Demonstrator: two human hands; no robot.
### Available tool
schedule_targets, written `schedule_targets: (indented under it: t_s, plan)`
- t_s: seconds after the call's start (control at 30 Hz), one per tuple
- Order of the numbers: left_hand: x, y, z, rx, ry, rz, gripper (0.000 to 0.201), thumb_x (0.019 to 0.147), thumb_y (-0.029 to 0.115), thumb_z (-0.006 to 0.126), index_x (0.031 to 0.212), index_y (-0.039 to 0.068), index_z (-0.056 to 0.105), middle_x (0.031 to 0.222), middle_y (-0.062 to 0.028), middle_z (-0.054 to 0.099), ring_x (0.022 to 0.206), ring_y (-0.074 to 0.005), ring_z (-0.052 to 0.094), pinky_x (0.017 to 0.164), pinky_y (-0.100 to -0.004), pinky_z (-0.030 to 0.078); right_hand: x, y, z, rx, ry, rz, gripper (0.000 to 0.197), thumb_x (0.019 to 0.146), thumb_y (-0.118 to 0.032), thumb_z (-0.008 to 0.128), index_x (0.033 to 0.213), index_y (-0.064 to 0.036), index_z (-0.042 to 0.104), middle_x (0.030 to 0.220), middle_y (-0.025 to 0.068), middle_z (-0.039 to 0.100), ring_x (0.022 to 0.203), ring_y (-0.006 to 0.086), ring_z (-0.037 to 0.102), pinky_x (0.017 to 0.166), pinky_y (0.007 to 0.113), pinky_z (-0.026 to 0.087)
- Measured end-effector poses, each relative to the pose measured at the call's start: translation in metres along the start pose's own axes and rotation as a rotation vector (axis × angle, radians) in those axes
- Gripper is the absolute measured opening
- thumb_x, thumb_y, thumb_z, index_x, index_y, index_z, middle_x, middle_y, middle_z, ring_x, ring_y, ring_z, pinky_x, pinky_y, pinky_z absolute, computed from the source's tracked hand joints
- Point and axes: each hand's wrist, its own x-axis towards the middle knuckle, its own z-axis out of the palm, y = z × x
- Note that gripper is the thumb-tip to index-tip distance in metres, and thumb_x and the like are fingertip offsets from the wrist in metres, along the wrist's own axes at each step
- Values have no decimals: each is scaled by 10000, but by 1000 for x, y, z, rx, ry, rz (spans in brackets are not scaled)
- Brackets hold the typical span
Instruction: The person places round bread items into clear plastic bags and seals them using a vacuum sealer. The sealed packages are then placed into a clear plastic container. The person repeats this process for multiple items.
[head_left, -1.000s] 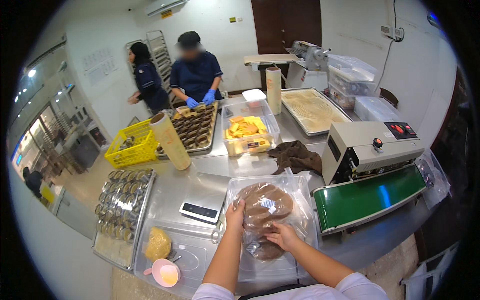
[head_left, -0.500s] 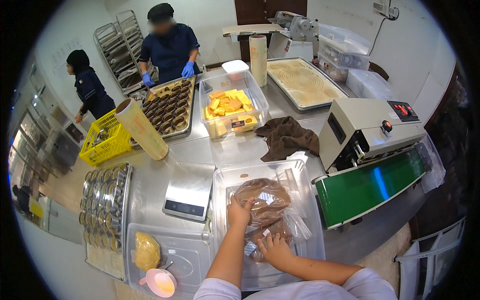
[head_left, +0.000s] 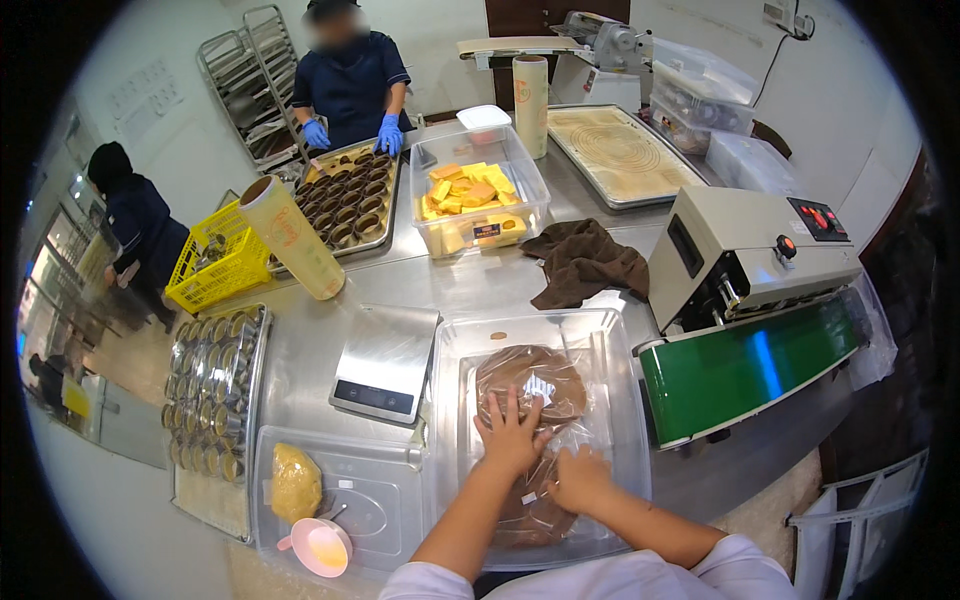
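Observation:
My left hand (head_left: 512, 440) lies open with spread fingers on the lower edge of a bagged slab of brown dough (head_left: 525, 365). Beside it, my right hand (head_left: 582, 482) is closed, its curled fingers on the clear plastic bag (head_left: 578, 437) between two portions of dough. The second brown portion (head_left: 530, 515), also under clear plastic with a small white label, lies nearer to me, partly hidden by my left wrist. Both portions rest in a clear plastic tub (head_left: 637, 430).
Left of the tub are a digital scale (head_left: 385, 362), a lid (head_left: 385, 505) bearing yellow dough (head_left: 296, 483) and a pink cup (head_left: 320, 547), and a tray of metal rings (head_left: 210, 390). A sealing machine (head_left: 755, 265) stands right, a brown cloth (head_left: 585, 265) behind. A gloved co-worker (head_left: 350, 90) handles dark tart shells (head_left: 345, 205).
My left hand has shifted from the far slab's left side to its lower edge, fingers spreading. My right hand has moved slightly up and right and curled. The person at far left has turned.

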Motion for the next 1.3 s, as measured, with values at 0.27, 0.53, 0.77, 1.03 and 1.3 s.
schedule_targets:
  t_s: [0.27, 0.53, 0.77, 1.03, 1.3]
  plan:
    - [-5, -1, -12, -364, -1, -385, 794, 756, 559, 527, 1363, 161, 206, 1405, -240, 23, 1280, -449, 21, 991, -553, 174, 22, 6, -1, -173, -65, -116, 484, 711, -283, 587, 1114, -33, 488, 1199, 224, 409, 1091, 414, 412, 919, 468, 318]
    - [-9, -32, -27, -511, -79, -634, 551, 663, 317, 712, 1050, -25, 520, 950, -202, 605, 923, -336, 576, 803, -363, 451, 32, 10, -2, -169, -94, -135, 561, 725, -296, 581, 1201, -35, 440, 1337, 219, 313, 1123, 418, 398, 943, 459, 311]
    - [-8, -35, -11, -729, 193, -633, 748, 617, 210, 749, 1222, -20, 374, 975, -270, 561, 948, -364, 558, 822, -371, 446, 70, 8, -26, -155, -184, -123, 619, 776, -417, 522, 1285, -95, 379, 1349, 195, 306, 1137, 420, 386, 955, 481, 288]
    - [-8, -31, -18, -540, -58, -586, 1076, 587, 328, 788, 1353, 4, 104, 1149, -349, 408, 1056, -412, 479, 888, -401, 404, 115, 18, -1, -142, 15, -116, 721, 811, -591, 373, 1386, -199, 182, 1453, 55, 106, 1293, 437, 88, 1030, 520, 128]
    - [-29, -6, -45, -108, -242, -600, 1170, 559, 622, 680, 1311, -101, 152, 1083, -260, 532, 978, -340, 551, 808, -350, 450, 93, 7, -39, -137, -2, 23, 617, 805, -450, 508, 1282, -86, 367, 1361, 231, 245, 1240, 458, 215, 1005, 509, 213]
